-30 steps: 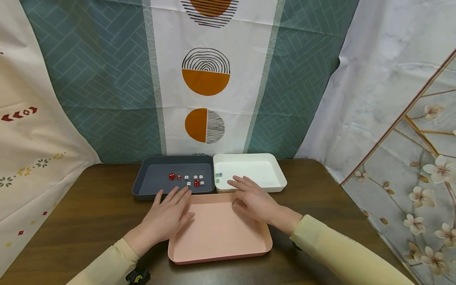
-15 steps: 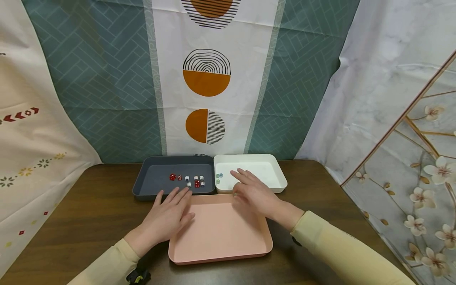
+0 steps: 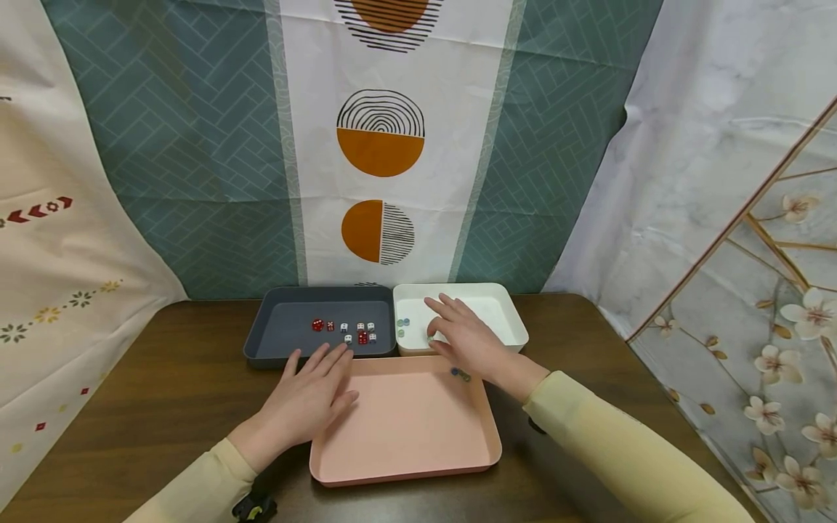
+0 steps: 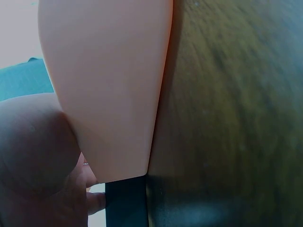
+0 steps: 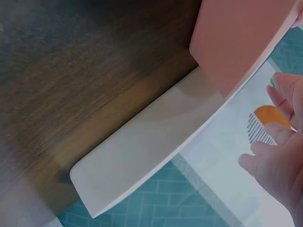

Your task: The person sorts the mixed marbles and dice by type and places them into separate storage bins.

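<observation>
Over the near rim of the white tray, my right hand pinches a small green glass marble between thumb and forefinger, its other fingers spread. Beneath that hand, a few blue and green marbles lie at the far right of the pink tray. Several pale marbles sit by the white tray's left wall. My left hand rests with straight fingers on the pink tray's left rim, fingertips near the dark grey tray. The left wrist view shows mostly the pink tray's outer wall.
Several red and white dice lie inside the dark grey tray. All the trays stand on a brown wooden table. Patterned cloths hang behind and on both sides, close to the table's edges.
My right hand has moved forward from the pink tray to the white tray's near rim with the green marble. The marbles beneath it have come into view. My left hand stays put.
</observation>
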Tool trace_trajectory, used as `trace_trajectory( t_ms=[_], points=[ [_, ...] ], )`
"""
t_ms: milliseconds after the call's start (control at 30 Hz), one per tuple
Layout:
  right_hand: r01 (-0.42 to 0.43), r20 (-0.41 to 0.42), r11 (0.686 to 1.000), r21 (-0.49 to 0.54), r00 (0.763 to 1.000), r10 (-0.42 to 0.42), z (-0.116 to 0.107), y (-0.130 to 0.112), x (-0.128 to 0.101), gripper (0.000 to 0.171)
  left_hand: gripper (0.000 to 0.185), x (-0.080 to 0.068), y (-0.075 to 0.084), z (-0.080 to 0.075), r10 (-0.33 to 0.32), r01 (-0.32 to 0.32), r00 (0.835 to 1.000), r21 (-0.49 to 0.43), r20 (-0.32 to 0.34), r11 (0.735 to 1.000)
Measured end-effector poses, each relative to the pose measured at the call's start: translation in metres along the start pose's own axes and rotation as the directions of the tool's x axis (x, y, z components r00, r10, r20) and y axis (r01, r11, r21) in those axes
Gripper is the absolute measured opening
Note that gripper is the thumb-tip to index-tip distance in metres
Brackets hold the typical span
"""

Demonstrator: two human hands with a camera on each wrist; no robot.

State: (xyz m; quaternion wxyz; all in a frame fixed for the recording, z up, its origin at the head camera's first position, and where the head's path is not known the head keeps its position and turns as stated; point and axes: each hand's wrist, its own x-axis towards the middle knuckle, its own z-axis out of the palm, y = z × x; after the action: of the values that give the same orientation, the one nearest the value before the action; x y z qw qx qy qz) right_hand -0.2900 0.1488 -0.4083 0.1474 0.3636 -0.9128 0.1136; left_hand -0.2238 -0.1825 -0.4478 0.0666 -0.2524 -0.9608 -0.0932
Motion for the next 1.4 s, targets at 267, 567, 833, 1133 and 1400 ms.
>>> trace_trajectory(
  t_ms=[267, 567, 833, 1133, 1400],
  points=[
    [-0.095, 0.062, 0.995, -0.019, 0.993, 0.096, 0.007, 0.007, 0.014, 0.007, 0.070, 0.000, 0.000, 0.000, -0.002, 0.002, 1.000, 0.011, 0.000, 1.000],
    [-0.135, 0.101, 0.990, -0.036, 0.985, 0.138, 0.016, 0.016, 0.028, 0.009, 0.071, 0.000, 0.000, 0.000, -0.007, 0.007, 1.000, 0.009, 0.002, 1.000],
    [-0.159, 0.140, 0.985, -0.071, 0.976, 0.168, 0.025, 0.016, 0.038, 0.011, 0.071, 0.000, 0.000, 0.000, -0.006, 0.006, 1.000, 0.010, 0.006, 1.000],
    [-0.184, 0.192, 0.977, -0.109, 0.960, 0.202, 0.030, 0.015, 0.047, 0.010, 0.071, 0.000, 0.000, 0.000, -0.012, 0.012, 1.000, 0.016, 0.001, 1.000],
    [-0.213, 0.208, 0.970, -0.117, 0.950, 0.234, 0.038, 0.018, 0.055, 0.008, 0.071, 0.001, 0.000, -0.001, -0.009, 0.009, 1.000, 0.022, 0.005, 1.000]
  ],
)
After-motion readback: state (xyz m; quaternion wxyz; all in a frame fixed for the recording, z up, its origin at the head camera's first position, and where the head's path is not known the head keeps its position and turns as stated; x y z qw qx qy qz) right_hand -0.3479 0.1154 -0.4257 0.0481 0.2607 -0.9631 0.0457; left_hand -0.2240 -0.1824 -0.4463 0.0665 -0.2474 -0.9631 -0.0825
